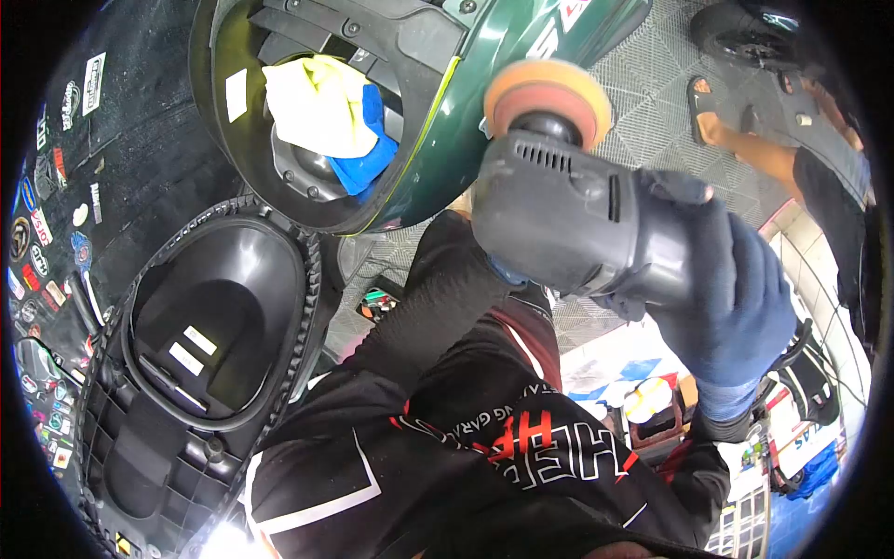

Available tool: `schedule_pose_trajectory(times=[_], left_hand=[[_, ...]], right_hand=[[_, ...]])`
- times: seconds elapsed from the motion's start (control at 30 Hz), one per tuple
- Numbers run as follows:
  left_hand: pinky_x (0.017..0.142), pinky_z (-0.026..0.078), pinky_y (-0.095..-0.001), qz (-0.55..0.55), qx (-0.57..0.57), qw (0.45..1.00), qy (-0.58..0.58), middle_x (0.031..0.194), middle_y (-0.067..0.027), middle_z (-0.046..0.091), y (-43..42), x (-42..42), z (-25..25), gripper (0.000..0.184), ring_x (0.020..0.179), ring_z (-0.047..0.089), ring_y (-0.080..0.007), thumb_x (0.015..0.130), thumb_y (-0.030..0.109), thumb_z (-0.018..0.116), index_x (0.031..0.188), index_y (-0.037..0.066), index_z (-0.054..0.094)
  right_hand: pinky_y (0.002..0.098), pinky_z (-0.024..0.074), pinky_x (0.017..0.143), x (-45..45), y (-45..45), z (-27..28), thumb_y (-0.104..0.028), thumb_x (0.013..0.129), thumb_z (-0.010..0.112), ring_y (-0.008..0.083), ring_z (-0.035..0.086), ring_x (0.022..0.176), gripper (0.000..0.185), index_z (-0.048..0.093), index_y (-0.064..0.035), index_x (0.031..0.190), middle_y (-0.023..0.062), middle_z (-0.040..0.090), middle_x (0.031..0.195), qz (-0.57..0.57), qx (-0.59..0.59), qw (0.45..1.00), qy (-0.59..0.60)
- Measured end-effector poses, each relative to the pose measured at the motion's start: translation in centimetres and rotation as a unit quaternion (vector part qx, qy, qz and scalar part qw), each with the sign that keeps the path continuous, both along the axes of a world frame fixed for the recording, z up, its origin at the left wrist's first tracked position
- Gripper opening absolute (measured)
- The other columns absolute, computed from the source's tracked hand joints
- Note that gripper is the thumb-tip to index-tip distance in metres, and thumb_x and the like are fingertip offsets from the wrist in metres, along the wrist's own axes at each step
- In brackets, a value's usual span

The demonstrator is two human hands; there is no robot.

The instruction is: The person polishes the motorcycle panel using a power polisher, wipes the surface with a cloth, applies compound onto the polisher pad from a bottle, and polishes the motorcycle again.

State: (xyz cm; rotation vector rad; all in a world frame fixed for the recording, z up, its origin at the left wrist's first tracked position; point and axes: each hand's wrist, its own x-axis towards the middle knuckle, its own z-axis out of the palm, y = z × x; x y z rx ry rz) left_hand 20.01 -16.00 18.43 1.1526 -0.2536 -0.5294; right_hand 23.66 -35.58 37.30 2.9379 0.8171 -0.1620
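My right hand (726,298), in a dark blue glove, is wrapped around the black body of a polisher (559,205). Its round orange foam pad (548,93) has a smeared edge and overlaps the glossy green scooter panel (456,121) in view; whether they touch I cannot tell. A dark-sleeved left arm reaches behind the polisher. Of my left hand (507,271) only a bit of blue glove shows under the machine, its fingers hidden. In the scooter's opening lies a pale yellow cloth (321,107) with a blue cloth (368,154) beside it.
The upturned scooter seat (214,326) is at left, beside a dark surface covered with stickers (56,307). Another person's leg (759,149) and sandaled foot are at upper right on the grey patterned floor tiles (643,84). Assorted supplies (652,401) sit at lower right.
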Motion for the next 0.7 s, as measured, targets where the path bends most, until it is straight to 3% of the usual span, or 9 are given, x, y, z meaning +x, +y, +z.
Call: schedule_pose_trajectory(times=[0.2,0.37,0.47,0.5,0.6,0.7], left_hand=[[0.116,0.037,-0.0421,0.009,0.025,1.000,-0.001,0.147,-0.0105,0.046,0.1,0.1,0.8,0.086,0.136,0.045,-0.0238,0.089,0.047,0.074,0.152,0.006,0.032],[0.117,0.036,-0.0418,-0.023,0.023,0.999,0.006,0.148,-0.0104,0.045,-0.3,-4.2,2.6,0.092,0.137,0.043,-0.0237,0.086,0.049,0.077,0.153,0.006,0.031],[0.117,0.035,-0.0416,-0.038,0.019,0.999,0.022,0.149,-0.0104,0.044,-0.1,-2.7,4.3,0.096,0.138,0.043,-0.0237,0.084,0.051,0.079,0.153,0.005,0.030],[0.118,0.034,-0.0415,-0.041,0.015,0.999,0.029,0.149,-0.0103,0.044,0.3,-1.7,5.1,0.097,0.138,0.042,-0.0236,0.084,0.051,0.080,0.154,0.005,0.029],[0.118,0.034,-0.0414,-0.041,0.019,0.998,0.051,0.149,-0.0103,0.043,0.9,-1.4,6.2,0.100,0.138,0.042,-0.0236,0.083,0.052,0.081,0.154,0.005,0.028],[0.120,0.031,-0.0426,-0.017,0.120,0.990,0.078,0.153,-0.0110,0.040,0.7,-4.6,5.3,0.109,0.144,0.037,-0.0289,0.083,0.058,0.079,0.158,0.007,0.019]], right_hand=[[0.0431,0.0554,0.081,1.3,0.5,1.0,-0.027,0.076,0.072,0.0304,0.067,0.096,0.062,0.063,-0.0026,0.132,0.0139,0.065,0.110,0.063,-0.050,0.997,-0.017],[0.0420,0.0556,0.076,1.0,0.1,-0.3,-0.035,0.073,0.072,0.0302,0.066,0.089,0.071,0.058,-0.0027,0.135,0.0122,0.062,0.103,0.099,-0.032,0.990,0.093],[0.0403,0.0546,0.070,0.4,-0.2,-2.2,-0.048,0.059,0.086,0.0327,0.069,0.086,0.096,0.054,-0.0007,0.137,0.0129,0.066,0.101,0.001,0.106,0.971,0.214],[0.0403,0.0546,0.070,-0.1,-0.1,-2.9,-0.048,0.059,0.086,0.0327,0.069,0.086,0.096,0.054,-0.0007,0.137,0.0129,0.066,0.101,0.002,0.106,0.971,0.214],[0.0426,0.0552,0.069,-2.0,-0.1,-5.7,-0.051,0.061,0.091,0.0357,0.072,0.085,0.095,0.056,-0.0018,0.134,0.0155,0.071,0.103,-0.110,0.306,0.908,0.264],[0.0411,0.0569,0.076,-4.2,-0.2,-7.9,-0.054,0.060,0.091,0.0372,0.073,0.092,0.097,0.056,-0.0016,0.134,0.0150,0.072,0.108,-0.152,0.347,0.868,0.321]])
